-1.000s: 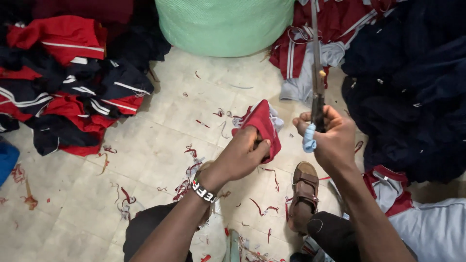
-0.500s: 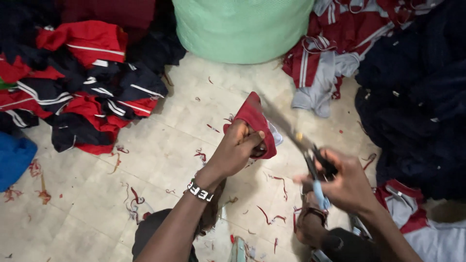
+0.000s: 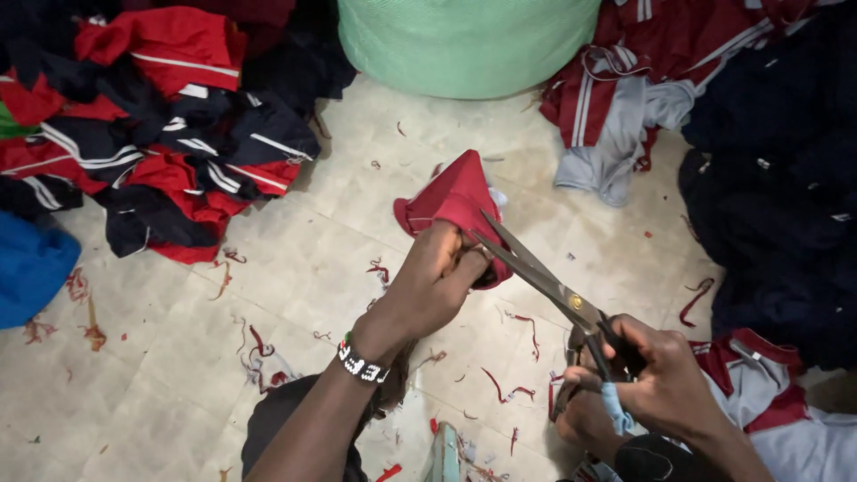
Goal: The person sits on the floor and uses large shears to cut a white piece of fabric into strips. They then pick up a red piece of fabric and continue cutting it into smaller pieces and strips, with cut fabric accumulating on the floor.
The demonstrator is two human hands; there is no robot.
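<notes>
A small red piece of cloth (image 3: 455, 201) is sitting bunched above the tiled floor (image 3: 178, 357), rising out of the top of the left hand (image 3: 433, 286), whose fingers (image 3: 469, 263) are closing tightly round its lower end. The blades of the scissors (image 3: 536, 272) are standing slightly parted, their tips touching the cloth just beside those fingers. The right hand (image 3: 661, 379) is gripping the scissor handles, fingers curled through the loops.

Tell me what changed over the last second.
The right hand swung the scissors down from upright, so the open blades now reach the red cloth. The left hand still grips that cloth; the piles of clothes lie unchanged.
</notes>
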